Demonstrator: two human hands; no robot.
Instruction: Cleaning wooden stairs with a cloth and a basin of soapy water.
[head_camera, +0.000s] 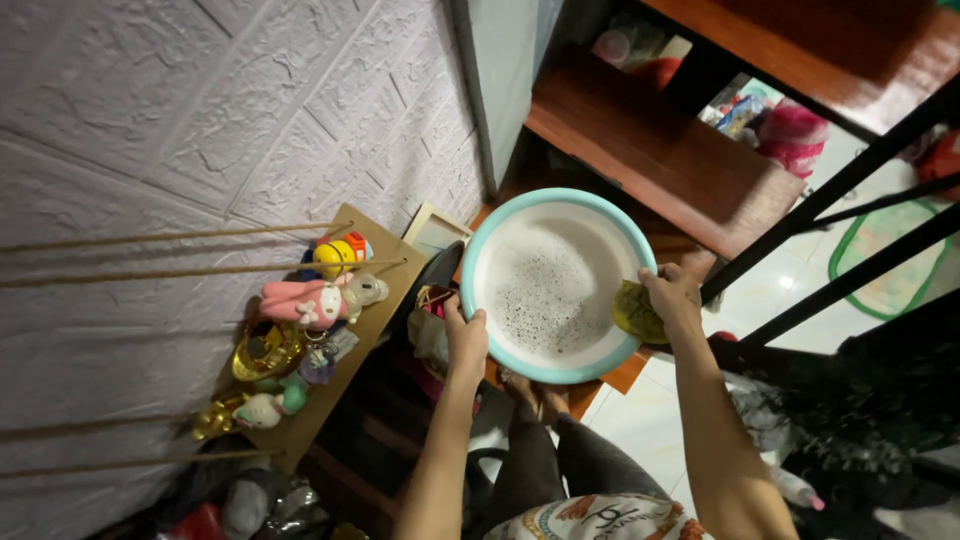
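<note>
Colourful crumpled packages (742, 115) lie on the floor past the wooden shelf (660, 150).

A white embossed wall (200, 110) fills the nine to eleven o'clock side, crossed by thin ropes (170, 237). Against it hangs a small wooden shelf (330, 385) carrying a pink plush toy (300, 301), a yellow toy (335, 255), a gold ornament (265, 350) and a green-and-white figurine (268, 408). Dark wooden steps (660, 150) with black metal rails (840, 185) climb toward one o'clock. A green-rimmed mat (890, 265) lies on the pale tiled floor (640, 425) at three o'clock.
</note>
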